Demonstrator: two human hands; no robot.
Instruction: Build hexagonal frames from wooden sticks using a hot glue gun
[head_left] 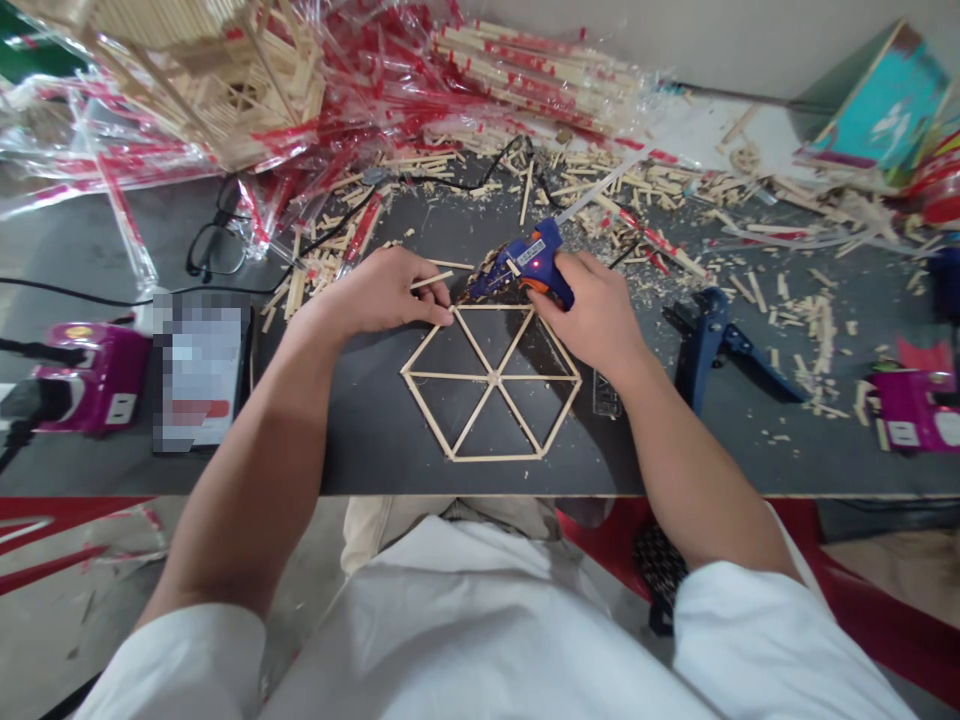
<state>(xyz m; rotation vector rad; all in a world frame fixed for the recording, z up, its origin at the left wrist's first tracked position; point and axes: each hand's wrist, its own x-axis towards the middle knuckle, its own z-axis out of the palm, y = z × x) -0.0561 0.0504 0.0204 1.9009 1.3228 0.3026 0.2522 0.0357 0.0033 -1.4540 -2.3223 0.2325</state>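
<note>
My left hand [382,295] pinches a short wooden stick [432,280] between its fingers, just above the top left corner of a flat hexagon. This hexagon of thin wooden sticks [491,378] has spokes meeting at its centre and lies on a dark work mat [360,440]. My right hand [581,315] grips a blue hot glue gun [529,265], its nozzle pointing left towards the stick and close to my left fingertips. A red light shows on the gun. Its black cord [457,178] runs back across the mat.
Wood offcuts [814,325] litter the mat. Blue-handled cutters [720,345] lie to the right. Glasses [216,235], a blurred device [201,370] and magenta power sockets [94,380] sit left. Behind are plastic-wrapped red-marked sticks [517,70], a stick model [217,80] and a turquoise box [874,100].
</note>
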